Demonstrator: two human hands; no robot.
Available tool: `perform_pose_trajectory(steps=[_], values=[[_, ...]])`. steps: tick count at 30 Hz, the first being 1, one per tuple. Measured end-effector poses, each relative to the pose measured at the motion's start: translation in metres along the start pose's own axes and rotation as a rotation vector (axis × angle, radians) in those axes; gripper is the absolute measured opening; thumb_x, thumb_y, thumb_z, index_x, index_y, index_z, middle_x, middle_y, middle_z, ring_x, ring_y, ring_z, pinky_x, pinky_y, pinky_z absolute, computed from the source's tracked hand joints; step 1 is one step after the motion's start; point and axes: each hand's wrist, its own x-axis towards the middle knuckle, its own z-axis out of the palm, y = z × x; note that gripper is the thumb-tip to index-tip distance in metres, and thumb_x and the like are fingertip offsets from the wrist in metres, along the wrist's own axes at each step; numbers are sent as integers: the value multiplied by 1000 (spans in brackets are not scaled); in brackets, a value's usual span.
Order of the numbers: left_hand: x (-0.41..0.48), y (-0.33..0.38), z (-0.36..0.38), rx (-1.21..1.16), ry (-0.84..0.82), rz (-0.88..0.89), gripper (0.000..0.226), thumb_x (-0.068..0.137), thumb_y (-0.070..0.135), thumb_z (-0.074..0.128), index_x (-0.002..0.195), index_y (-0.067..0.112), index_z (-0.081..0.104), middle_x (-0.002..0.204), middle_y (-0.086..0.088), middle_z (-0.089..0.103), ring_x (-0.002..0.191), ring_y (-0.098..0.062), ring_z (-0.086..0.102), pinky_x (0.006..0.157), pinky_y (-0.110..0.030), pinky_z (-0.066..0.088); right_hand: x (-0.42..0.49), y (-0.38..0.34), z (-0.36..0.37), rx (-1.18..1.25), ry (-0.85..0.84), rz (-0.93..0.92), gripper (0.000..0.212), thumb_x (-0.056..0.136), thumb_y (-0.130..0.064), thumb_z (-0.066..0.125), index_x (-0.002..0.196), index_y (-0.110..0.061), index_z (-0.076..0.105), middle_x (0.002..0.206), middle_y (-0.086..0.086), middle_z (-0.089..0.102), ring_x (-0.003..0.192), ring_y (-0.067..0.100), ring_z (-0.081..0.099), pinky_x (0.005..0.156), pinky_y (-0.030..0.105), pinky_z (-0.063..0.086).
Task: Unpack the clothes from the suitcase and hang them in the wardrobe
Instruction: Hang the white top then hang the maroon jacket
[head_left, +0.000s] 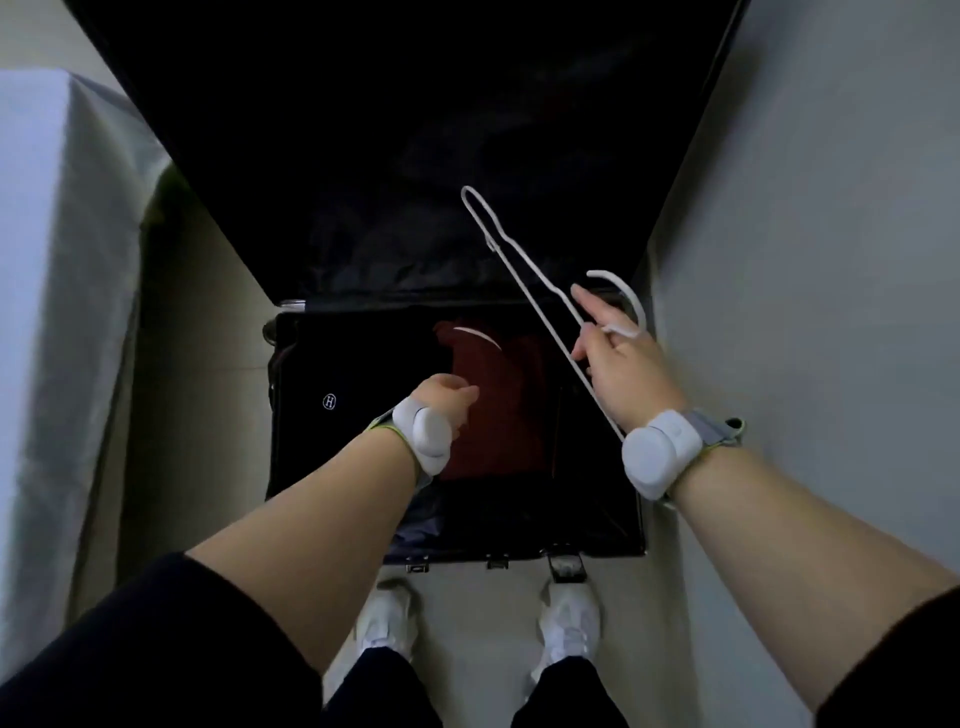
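White hanger: our right hand pinches it above the open suitcase.
Left hand: curled over the red garment; we cannot tell its grip.

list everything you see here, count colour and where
suitcase: 1, black, open on the floor
red garment: 1, dark red, in the suitcase
black cloth: 1, black, white logo, left of the red garment
hanger: 1, white, in the right hand
sheet: 1, white, far left
shoes: 2, white, bottom edge
wristbands: 2, white, one per wrist
hands: 2, bare; left hand above the red garment, right hand gripping the hanger
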Motion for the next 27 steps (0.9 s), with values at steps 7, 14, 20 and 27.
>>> perform_pose_trajectory(steps=[7, 14, 20, 27], values=[[90, -29, 42, 139, 116, -69, 61, 89, 36, 61, 142, 17, 38, 134, -11, 54, 118, -30, 55, 100, -37, 45, 35, 62, 22, 108, 76, 12, 36, 95, -15, 42, 123, -26, 61, 105, -16, 64, 89, 17, 52, 56, 2, 40], [163, -23, 89, 268, 217, -149, 110, 73, 56, 70, 150, 12, 6, 152, -16, 24, 138, -33, 30, 112, -45, 29, 67, 106, 34, 162, 79, 10, 27, 92, -14, 45, 100, -27, 68, 97, -38, 57, 88, 9, 59, 75, 20, 53], [195, -46, 98, 305, 304, -139, 85, 81, 26, 70, 145, 6, 18, 143, -19, 38, 126, -35, 45, 100, -44, 39, 77, 117, 32, 173, 72, 25, 27, 89, -13, 47, 95, -29, 69, 85, -41, 61, 89, 13, 59, 83, 41, 55], [123, -56, 40, -130, 290, -109, 39, 84, 9, 59, 123, 5, 56, 116, -15, 63, 107, -34, 60, 92, -33, 48, 44, 80, 29, 113, 30, 90, 33, 87, -14, 50, 96, -36, 72, 75, -28, 66, 89, 26, 63, 81, 47, 54]])
